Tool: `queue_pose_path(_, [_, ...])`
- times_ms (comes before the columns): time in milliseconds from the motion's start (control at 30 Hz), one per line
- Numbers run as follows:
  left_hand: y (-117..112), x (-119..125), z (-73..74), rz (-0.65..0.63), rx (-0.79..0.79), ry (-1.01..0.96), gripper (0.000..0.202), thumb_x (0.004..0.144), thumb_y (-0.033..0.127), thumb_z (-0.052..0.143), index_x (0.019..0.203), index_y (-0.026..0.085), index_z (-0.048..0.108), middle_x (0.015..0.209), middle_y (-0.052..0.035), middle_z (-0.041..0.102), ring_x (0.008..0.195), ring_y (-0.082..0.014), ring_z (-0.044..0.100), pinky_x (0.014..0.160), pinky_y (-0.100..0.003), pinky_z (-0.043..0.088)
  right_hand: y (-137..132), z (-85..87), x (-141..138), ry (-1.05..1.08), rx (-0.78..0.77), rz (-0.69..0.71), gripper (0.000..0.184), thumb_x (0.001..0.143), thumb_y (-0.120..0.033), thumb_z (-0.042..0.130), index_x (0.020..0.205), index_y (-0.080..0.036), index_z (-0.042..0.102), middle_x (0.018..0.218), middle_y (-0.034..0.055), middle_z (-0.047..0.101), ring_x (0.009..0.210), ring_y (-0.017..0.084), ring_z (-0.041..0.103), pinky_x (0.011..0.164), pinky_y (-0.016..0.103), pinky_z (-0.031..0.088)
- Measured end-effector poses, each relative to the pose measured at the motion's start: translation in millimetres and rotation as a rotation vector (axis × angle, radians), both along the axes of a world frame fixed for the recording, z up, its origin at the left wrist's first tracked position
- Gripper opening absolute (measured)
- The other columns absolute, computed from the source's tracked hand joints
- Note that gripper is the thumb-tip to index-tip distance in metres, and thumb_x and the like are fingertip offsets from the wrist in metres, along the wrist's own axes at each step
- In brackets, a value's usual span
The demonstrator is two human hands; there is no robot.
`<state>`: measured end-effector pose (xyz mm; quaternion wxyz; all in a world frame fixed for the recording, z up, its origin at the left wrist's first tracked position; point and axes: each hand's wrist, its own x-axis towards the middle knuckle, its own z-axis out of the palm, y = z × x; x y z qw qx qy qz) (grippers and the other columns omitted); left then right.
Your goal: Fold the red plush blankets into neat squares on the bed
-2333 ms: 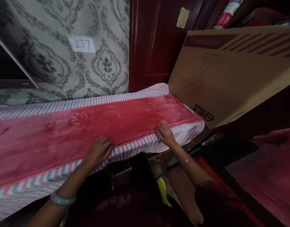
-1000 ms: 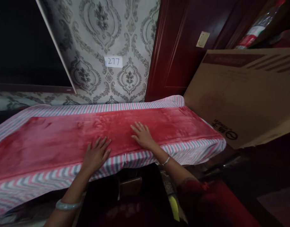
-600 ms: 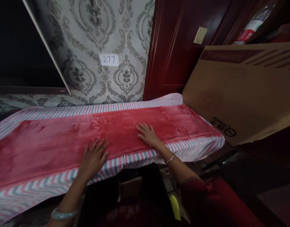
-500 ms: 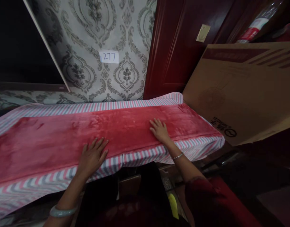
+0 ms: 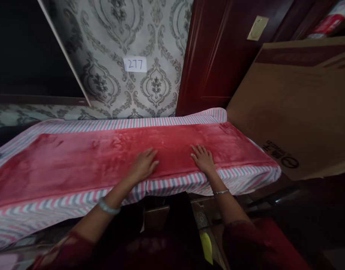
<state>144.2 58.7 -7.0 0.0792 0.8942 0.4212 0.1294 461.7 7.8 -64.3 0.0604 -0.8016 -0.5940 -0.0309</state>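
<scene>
A long folded red plush blanket [image 5: 85, 157] lies flat on a pink, grey and white striped sheet [image 5: 166, 122] that covers a narrow raised surface. My left hand [image 5: 142, 165] rests palm down on the red blanket near its front edge, fingers stretched out. My right hand [image 5: 202, 159] lies flat on the blanket a little to the right, fingers spread. Both hands hold nothing. A pale bangle is on my left wrist and a thin bracelet on my right.
A large cardboard box [image 5: 296, 112] leans at the right end of the surface. Behind stand a patterned wallpaper wall with a "277" label [image 5: 135, 64] and a dark red wooden door [image 5: 217, 56]. A dark opening [image 5: 20, 48] is at the upper left.
My left hand has slid to the right along the blanket, closer to my right hand. My right hand has shifted slightly right. The view has drifted a little.
</scene>
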Motion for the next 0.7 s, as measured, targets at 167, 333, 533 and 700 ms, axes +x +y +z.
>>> queue_pose_path(167, [10,109,2.7,-0.112,-0.071,0.070,0.070,0.101,0.048,0.043,0.162,0.017,0.028,0.171,-0.0164,0.021,0.159,-0.0341,0.017,0.127,-0.060,0.012,-3,-4.5,1,-0.008,0.030,0.010,0.057,0.106,-0.047,0.029,0.160,-0.031,0.039,0.169,0.0057,0.032,0.154,0.029,0.028,0.120,0.057,0.029])
queue_pose_path(333, [11,134,-27.3,-0.096,-0.121,0.121,0.067,0.102,0.053,0.037,0.160,0.021,0.035,0.172,-0.0120,0.020,0.159,-0.0350,0.011,0.125,-0.068,0.006,-1,-11.5,5,-0.015,0.035,0.011,0.057,0.106,-0.047,0.028,0.159,-0.032,0.040,0.168,0.0053,0.034,0.154,0.028,0.030,0.119,0.058,0.030])
queue_pose_path(533, [12,70,-32.5,0.014,-0.106,0.137,0.065,0.100,0.056,0.043,0.158,0.029,0.039,0.171,-0.0095,0.024,0.159,-0.0362,0.013,0.123,-0.071,0.005,-1,-19.3,10,-0.024,0.063,0.034,0.058,0.104,-0.047,0.028,0.159,-0.032,0.040,0.167,0.0060,0.035,0.152,0.030,0.031,0.118,0.059,0.032])
queue_pose_path(700, [9,-45,-23.5,0.287,-0.113,0.229,0.063,0.102,0.052,0.039,0.160,0.026,0.037,0.171,-0.0115,0.021,0.158,-0.0388,0.016,0.120,-0.074,0.013,-1,-20.4,10,-0.017,0.077,0.028,0.058,0.104,-0.047,0.029,0.159,-0.032,0.040,0.167,0.0060,0.036,0.152,0.030,0.032,0.118,0.059,0.032])
